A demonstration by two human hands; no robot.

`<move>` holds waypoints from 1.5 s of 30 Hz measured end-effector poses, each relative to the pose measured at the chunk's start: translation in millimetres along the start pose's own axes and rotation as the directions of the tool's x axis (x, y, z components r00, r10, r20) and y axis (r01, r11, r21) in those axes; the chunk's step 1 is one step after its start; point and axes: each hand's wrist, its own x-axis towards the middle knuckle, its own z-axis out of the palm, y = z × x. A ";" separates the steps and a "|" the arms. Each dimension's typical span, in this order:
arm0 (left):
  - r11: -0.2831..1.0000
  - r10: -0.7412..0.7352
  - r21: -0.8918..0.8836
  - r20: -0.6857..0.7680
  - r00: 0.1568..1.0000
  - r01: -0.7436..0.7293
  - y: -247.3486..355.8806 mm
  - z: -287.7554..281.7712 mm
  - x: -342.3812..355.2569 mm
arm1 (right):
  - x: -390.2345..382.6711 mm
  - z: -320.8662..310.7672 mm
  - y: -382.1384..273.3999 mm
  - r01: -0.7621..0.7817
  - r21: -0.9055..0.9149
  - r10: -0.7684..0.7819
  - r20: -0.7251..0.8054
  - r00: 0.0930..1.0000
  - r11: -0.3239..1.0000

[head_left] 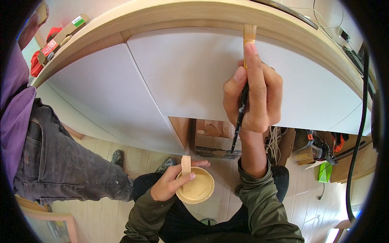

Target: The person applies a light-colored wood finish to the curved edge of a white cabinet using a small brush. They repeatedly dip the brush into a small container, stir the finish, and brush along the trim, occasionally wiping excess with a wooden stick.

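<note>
My right hand (pixel 253 95) grips a flat paintbrush (pixel 243 105) with a black, paint-spotted handle, its pale bristles up at the light wood edge band (pixel 182 12) of the cabinet; whether they touch it I cannot tell. Below the edge are white cabinet fronts (pixel 182 73). Lower down, my left hand (pixel 172 182) holds a round cup (pixel 200 184) of cream-coloured paint, with its thumb across a flat wooden stick (pixel 186 162) standing in the cup.
A co-worker (pixel 69 158) in purple and dark jeans stands close on my left. Red items and cardboard (pixel 65 36) lie at top left. A cardboard box (pixel 214 143), tools (pixel 312 150) and coiled cord (pixel 275 141) sit under the cabinet. A black cable (pixel 362 121) hangs at right.
</note>
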 end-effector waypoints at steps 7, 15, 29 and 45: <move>1.000 0.018 0.013 -0.005 1.000 -0.018 -1.0 -0.5 0.3 | 0.1 -5.3 -4.3 -0.059 0.033 0.059 0.004 0.998 0.998; 1.000 0.019 0.023 0.001 1.000 -0.019 -1.7 -2.5 0.0 | -0.2 -2.3 -0.6 -0.027 -0.021 0.027 0.003 1.000 0.999; 1.000 0.009 0.023 0.002 1.000 -0.009 0.2 -1.3 -0.6 | -0.1 -8.0 -4.2 -0.073 -0.011 0.073 0.006 0.997 0.997; 0.998 0.038 0.040 0.010 0.999 -0.039 -0.7 -1.1 3.7 | -1.8 -23.9 1.4 -0.090 -0.068 0.094 0.068 0.993 0.994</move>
